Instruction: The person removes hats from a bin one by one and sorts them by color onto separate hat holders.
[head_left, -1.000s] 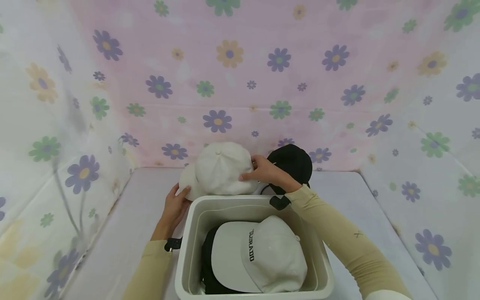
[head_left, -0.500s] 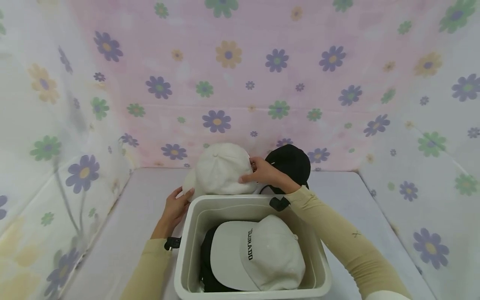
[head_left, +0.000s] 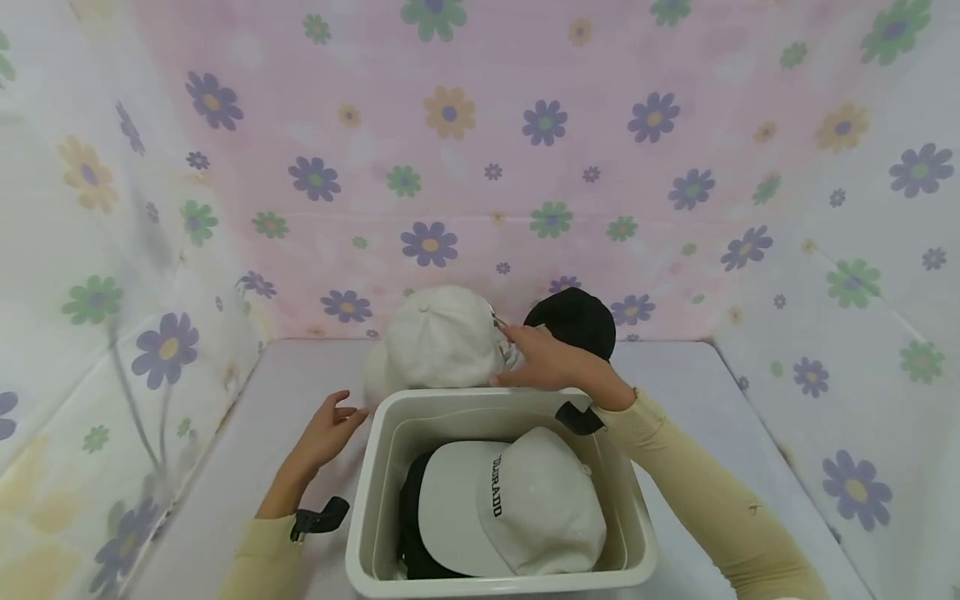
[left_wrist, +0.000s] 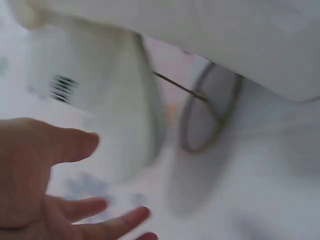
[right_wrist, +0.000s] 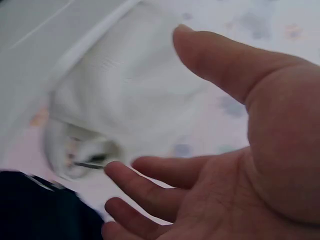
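Observation:
A white baseball cap (head_left: 442, 337) stands behind the bin, its brim to the left. My left hand (head_left: 322, 433) is just left of the bin, apart from the brim; in the left wrist view its thumb and fingers are spread beside the blurred cap (left_wrist: 120, 115). Beside the cap's right side, my right hand (head_left: 551, 360) has relaxed fingers. The right wrist view shows these fingers extended near the back opening of the cap (right_wrist: 135, 80), with nothing gripped; whether a fingertip touches it is unclear. A black cap (head_left: 576, 321) lies partly hidden behind the right hand.
The white plastic bin (head_left: 648, 554) stands in front. In it, a white cap with dark lettering (head_left: 547, 508) lies over something black (head_left: 412, 517). A thin loop (left_wrist: 210, 115) hangs near the bin in the left wrist view. Flowered cloth walls (head_left: 480, 167) enclose the table.
My left hand has let go of the white cap's brim and drawn back left and down. My right hand has loosened from the cap's side and shifted slightly right.

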